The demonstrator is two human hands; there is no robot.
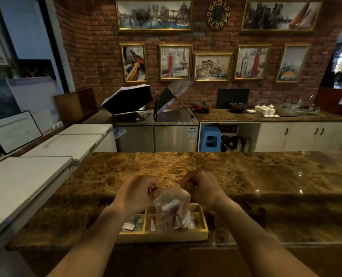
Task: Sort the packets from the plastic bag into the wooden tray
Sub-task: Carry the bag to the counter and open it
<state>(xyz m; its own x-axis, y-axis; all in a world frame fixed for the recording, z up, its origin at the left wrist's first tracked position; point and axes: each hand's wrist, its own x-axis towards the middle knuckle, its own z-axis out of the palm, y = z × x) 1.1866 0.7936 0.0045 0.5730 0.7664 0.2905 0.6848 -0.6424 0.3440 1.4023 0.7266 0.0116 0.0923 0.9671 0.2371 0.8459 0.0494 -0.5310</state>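
A clear plastic bag (173, 208) with several white and reddish packets inside hangs above the wooden tray (164, 234), which sits near the front edge of the marble counter. My left hand (135, 191) pinches the bag's top left corner and my right hand (202, 187) pinches its top right corner. The tray is split into compartments. Dark green packets (133, 221) lie in its left compartment, and pale packets (152, 223) lie in the middle one, partly hidden behind the bag.
The brown marble counter (266, 186) stretches wide to the right and beyond the tray. White chest freezers (26, 176) stand to the left. Across the aisle are steel cabinets with two open umbrellas (128, 98), pots and crockery.
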